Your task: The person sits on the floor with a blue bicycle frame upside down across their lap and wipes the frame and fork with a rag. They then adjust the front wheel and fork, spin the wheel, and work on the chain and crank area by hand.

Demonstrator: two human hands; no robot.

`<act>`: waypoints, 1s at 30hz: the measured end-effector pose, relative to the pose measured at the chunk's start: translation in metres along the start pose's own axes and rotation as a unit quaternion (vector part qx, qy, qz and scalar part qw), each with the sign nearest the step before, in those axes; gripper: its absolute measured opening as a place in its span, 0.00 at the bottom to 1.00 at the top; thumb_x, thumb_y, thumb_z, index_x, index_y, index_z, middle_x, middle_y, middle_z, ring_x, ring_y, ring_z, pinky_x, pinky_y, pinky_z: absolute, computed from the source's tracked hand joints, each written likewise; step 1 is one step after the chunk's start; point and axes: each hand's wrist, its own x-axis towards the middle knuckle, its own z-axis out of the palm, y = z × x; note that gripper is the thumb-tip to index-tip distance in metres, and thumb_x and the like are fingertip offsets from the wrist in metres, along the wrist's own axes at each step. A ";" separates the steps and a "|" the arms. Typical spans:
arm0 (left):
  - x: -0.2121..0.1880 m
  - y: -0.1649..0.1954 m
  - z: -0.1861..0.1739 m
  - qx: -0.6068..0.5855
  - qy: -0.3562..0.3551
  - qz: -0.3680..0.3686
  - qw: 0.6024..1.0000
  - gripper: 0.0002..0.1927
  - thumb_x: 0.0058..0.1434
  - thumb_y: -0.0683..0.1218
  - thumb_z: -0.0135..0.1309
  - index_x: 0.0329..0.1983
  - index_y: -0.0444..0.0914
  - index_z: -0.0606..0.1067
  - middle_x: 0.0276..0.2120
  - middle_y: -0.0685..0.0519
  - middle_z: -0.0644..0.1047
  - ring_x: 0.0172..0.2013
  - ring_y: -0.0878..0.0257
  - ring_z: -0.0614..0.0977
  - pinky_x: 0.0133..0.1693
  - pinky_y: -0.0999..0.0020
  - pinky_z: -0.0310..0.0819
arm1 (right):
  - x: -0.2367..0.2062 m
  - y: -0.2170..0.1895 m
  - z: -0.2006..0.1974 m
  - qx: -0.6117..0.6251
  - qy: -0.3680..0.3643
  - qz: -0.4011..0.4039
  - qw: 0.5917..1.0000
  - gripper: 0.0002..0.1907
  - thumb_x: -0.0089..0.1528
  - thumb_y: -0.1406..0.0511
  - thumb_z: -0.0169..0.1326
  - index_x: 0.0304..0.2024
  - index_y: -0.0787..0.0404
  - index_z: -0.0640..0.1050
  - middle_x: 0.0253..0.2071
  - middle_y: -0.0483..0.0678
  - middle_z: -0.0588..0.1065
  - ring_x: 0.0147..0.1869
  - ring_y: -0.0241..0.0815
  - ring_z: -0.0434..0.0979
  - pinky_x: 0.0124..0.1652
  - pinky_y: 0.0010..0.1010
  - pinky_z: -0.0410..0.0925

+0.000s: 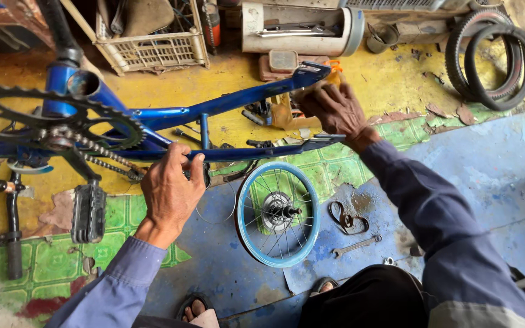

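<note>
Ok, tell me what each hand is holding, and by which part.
Both grip the blue bicycle frame: the left hand on its lower rear stay by the chain, the right hand at the rear fork ends.

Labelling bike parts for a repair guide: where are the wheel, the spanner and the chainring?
Wheel (247, 240): head view, on its blue rim.
Spanner (356, 245): head view, mid-shaft, on the floor.
Chainring (130, 129): head view, on its toothed edge.

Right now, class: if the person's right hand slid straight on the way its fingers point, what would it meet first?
The right hand points toward the blue metal bicycle frame's rear end, which its fingertips seem already to touch; depth is unclear.
</note>
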 end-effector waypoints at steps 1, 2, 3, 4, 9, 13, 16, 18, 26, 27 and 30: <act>0.001 0.002 0.000 0.001 0.003 0.004 1.000 0.13 0.63 0.47 0.63 0.43 0.37 0.73 0.29 0.49 0.80 0.30 0.49 0.82 0.31 0.55 0.74 | -0.005 0.000 0.002 0.225 -0.083 0.200 0.950 0.09 0.69 0.60 0.52 0.47 0.54 0.79 0.42 0.53 0.71 0.42 0.46 0.73 0.40 0.42 0.66; 0.002 0.004 -0.001 -0.006 0.002 0.014 1.000 0.13 0.63 0.47 0.63 0.44 0.37 0.74 0.31 0.48 0.80 0.32 0.49 0.82 0.33 0.55 0.74 | -0.010 -0.002 0.004 0.432 -0.161 0.375 0.804 0.13 0.75 0.59 0.50 0.43 0.59 0.79 0.37 0.56 0.72 0.37 0.46 0.74 0.37 0.41 0.67; 0.002 0.007 -0.002 -0.013 0.000 0.020 1.000 0.13 0.62 0.47 0.64 0.44 0.37 0.74 0.33 0.48 0.80 0.35 0.50 0.82 0.36 0.56 0.74 | -0.016 -0.005 0.005 0.485 -0.082 0.326 0.808 0.11 0.75 0.62 0.49 0.44 0.60 0.79 0.41 0.53 0.73 0.43 0.42 0.73 0.43 0.36 0.67; 0.003 0.009 -0.003 -0.020 0.002 0.025 0.999 0.13 0.62 0.46 0.64 0.44 0.37 0.74 0.35 0.48 0.79 0.37 0.50 0.81 0.38 0.56 0.74 | -0.020 -0.008 0.005 0.532 -0.005 0.268 0.803 0.10 0.75 0.64 0.47 0.46 0.61 0.79 0.46 0.50 0.73 0.48 0.38 0.72 0.50 0.31 0.67; 0.008 0.020 0.002 -0.015 0.005 0.161 0.987 0.20 0.57 0.46 0.67 0.48 0.35 0.74 0.46 0.47 0.77 0.48 0.49 0.76 0.52 0.53 0.67 | -0.049 -0.029 -0.025 0.849 0.007 0.291 0.440 0.10 0.69 0.65 0.46 0.42 0.61 0.79 0.45 0.52 0.76 0.42 0.43 0.75 0.45 0.35 0.71; 0.010 0.024 0.008 -0.003 -0.009 0.191 0.982 0.14 0.56 0.44 0.65 0.44 0.37 0.76 0.43 0.50 0.78 0.47 0.51 0.76 0.52 0.53 0.65 | -0.061 -0.060 -0.031 0.887 -0.043 0.194 0.416 0.14 0.59 0.63 0.48 0.42 0.68 0.75 0.47 0.59 0.76 0.50 0.51 0.78 0.53 0.40 0.71; 0.013 0.023 0.011 -0.005 -0.014 0.180 0.984 0.09 0.61 0.43 0.64 0.40 0.38 0.75 0.40 0.52 0.77 0.45 0.52 0.76 0.50 0.53 0.65 | -0.061 -0.076 -0.020 0.887 -0.093 0.209 0.400 0.25 0.58 0.65 0.46 0.56 0.70 0.74 0.38 0.53 0.72 0.42 0.46 0.75 0.59 0.38 0.70; 0.013 0.023 0.012 -0.012 -0.016 0.178 0.984 0.08 0.61 0.42 0.64 0.39 0.38 0.75 0.39 0.52 0.77 0.44 0.52 0.76 0.50 0.53 0.65 | -0.059 -0.083 -0.011 0.892 -0.136 0.250 0.351 0.27 0.60 0.65 0.44 0.60 0.70 0.74 0.37 0.53 0.72 0.37 0.43 0.73 0.54 0.36 0.68; 0.014 0.026 0.016 -0.003 -0.018 0.178 0.984 0.07 0.61 0.42 0.63 0.37 0.38 0.75 0.37 0.51 0.76 0.43 0.51 0.76 0.52 0.53 0.65 | -0.056 -0.076 0.007 0.805 -0.068 0.543 0.228 0.18 0.62 0.64 0.36 0.50 0.67 0.66 0.45 0.56 0.78 0.33 0.40 0.67 0.38 0.32 0.65; 0.014 0.025 0.015 -0.007 -0.022 0.174 0.985 0.07 0.61 0.42 0.63 0.38 0.38 0.75 0.37 0.51 0.76 0.43 0.51 0.76 0.52 0.53 0.64 | -0.058 -0.073 0.009 0.874 -0.091 0.423 0.221 0.22 0.63 0.62 0.39 0.54 0.70 0.69 0.41 0.52 0.76 0.33 0.39 0.67 0.38 0.31 0.64; 0.016 0.023 0.013 -0.008 -0.023 0.168 0.986 0.08 0.61 0.43 0.63 0.38 0.38 0.75 0.37 0.51 0.76 0.44 0.51 0.77 0.54 0.52 0.63 | -0.064 -0.063 0.020 0.965 -0.128 0.172 0.150 0.28 0.69 0.59 0.45 0.62 0.77 0.73 0.35 0.46 0.74 0.35 0.37 0.69 0.39 0.30 0.64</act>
